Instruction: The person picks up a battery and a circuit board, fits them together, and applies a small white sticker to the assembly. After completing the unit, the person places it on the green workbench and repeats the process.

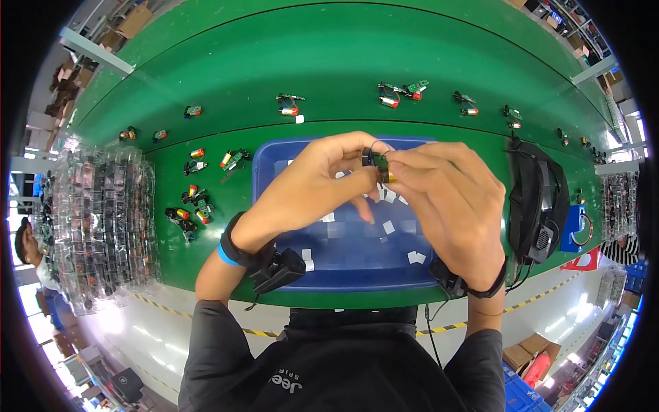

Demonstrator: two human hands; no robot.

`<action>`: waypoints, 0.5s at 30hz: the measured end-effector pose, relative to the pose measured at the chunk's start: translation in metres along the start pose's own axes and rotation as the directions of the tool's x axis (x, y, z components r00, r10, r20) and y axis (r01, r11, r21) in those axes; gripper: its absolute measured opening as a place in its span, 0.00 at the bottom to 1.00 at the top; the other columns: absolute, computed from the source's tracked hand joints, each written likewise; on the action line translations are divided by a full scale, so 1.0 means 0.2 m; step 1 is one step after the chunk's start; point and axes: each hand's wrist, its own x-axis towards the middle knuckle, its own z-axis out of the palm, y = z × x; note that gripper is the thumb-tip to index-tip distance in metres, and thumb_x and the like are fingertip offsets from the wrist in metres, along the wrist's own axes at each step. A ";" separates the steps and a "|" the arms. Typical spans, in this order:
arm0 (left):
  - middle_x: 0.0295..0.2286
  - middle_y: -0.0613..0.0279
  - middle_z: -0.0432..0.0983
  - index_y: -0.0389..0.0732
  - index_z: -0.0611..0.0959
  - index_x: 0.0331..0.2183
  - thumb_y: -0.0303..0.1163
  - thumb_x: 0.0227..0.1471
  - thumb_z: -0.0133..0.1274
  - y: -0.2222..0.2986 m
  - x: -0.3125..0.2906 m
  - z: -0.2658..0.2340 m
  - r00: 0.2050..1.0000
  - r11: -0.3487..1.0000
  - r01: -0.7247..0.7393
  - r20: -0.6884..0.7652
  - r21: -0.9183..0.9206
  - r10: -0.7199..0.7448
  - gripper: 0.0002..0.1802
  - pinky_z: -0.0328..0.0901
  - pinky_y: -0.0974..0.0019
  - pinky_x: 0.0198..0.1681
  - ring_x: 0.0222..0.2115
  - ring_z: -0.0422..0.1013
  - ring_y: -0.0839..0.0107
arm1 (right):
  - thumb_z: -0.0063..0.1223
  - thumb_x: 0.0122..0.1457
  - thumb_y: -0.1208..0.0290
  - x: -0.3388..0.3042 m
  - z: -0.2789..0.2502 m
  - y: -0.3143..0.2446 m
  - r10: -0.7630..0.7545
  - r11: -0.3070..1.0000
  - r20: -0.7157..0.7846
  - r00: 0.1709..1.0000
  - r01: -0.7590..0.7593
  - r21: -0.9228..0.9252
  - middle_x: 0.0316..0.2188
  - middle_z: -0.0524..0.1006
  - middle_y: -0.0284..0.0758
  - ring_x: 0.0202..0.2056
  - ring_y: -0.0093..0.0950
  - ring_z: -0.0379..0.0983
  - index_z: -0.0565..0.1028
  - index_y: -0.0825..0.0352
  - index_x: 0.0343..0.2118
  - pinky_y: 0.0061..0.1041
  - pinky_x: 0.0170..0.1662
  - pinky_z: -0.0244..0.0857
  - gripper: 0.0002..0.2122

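Over the blue tray (357, 259), both my hands meet at a small circuit board with a battery and thin wires (382, 166). Its green board and a yellow part show between the fingertips; the rest is covered. My left hand (317, 180) is closed, pinching the black and green side with thumb and forefinger. From the other side, my right hand (454, 196) is closed on the yellow part. Small white pieces (389, 227), flat and squarish, lie scattered in the tray beneath. Each wrist wears a black strap with a dark device.
Similar boards with red-and-yellow batteries (288, 106) lie along the green table (206, 261). Clear plastic trays (103, 226) are stacked at the left. A black bag (541, 199) lies right of the tray, beside a blue box (573, 229). Another person (45, 271) is at far left.
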 end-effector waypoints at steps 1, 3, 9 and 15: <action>0.35 0.57 0.76 0.34 0.74 0.51 0.25 0.62 0.47 0.00 0.00 0.00 1.000 1.000 0.000 0.000 -0.001 0.000 0.16 0.72 0.70 0.32 0.32 0.76 0.74 | 0.68 0.41 0.81 0.00 0.00 0.00 0.001 1.000 0.001 1.000 -0.001 0.000 0.36 0.82 0.36 0.36 0.34 0.78 0.79 0.69 0.32 0.29 0.35 0.74 0.13; 0.44 0.53 0.73 0.33 0.73 0.52 0.18 0.59 0.45 0.02 -0.01 0.01 0.999 0.997 -0.030 -0.035 0.074 0.033 0.18 0.74 0.68 0.32 0.34 0.74 0.72 | 0.67 0.40 0.81 0.01 0.01 -0.01 -0.021 0.998 -0.047 0.999 0.018 -0.064 0.34 0.81 0.35 0.36 0.34 0.78 0.80 0.69 0.32 0.29 0.36 0.75 0.13; 0.52 0.52 0.68 0.33 0.71 0.54 0.16 0.59 0.47 0.07 -0.08 0.04 0.999 0.990 0.026 -0.027 0.139 -0.023 0.21 0.75 0.70 0.30 0.38 0.72 0.71 | 0.65 0.37 0.81 0.02 0.01 -0.05 -0.027 0.987 -0.083 0.996 0.013 -0.159 0.30 0.79 0.33 0.36 0.34 0.77 0.81 0.68 0.31 0.33 0.40 0.76 0.13; 0.52 0.53 0.69 0.34 0.70 0.55 0.18 0.59 0.50 0.03 -0.03 0.07 0.986 0.970 -0.151 -0.044 0.190 0.162 0.23 0.74 0.73 0.27 0.41 0.71 0.70 | 0.64 0.35 0.80 0.02 0.02 -0.03 -0.049 0.981 -0.099 0.994 0.030 -0.192 0.29 0.78 0.31 0.33 0.31 0.75 0.83 0.67 0.30 0.38 0.41 0.77 0.14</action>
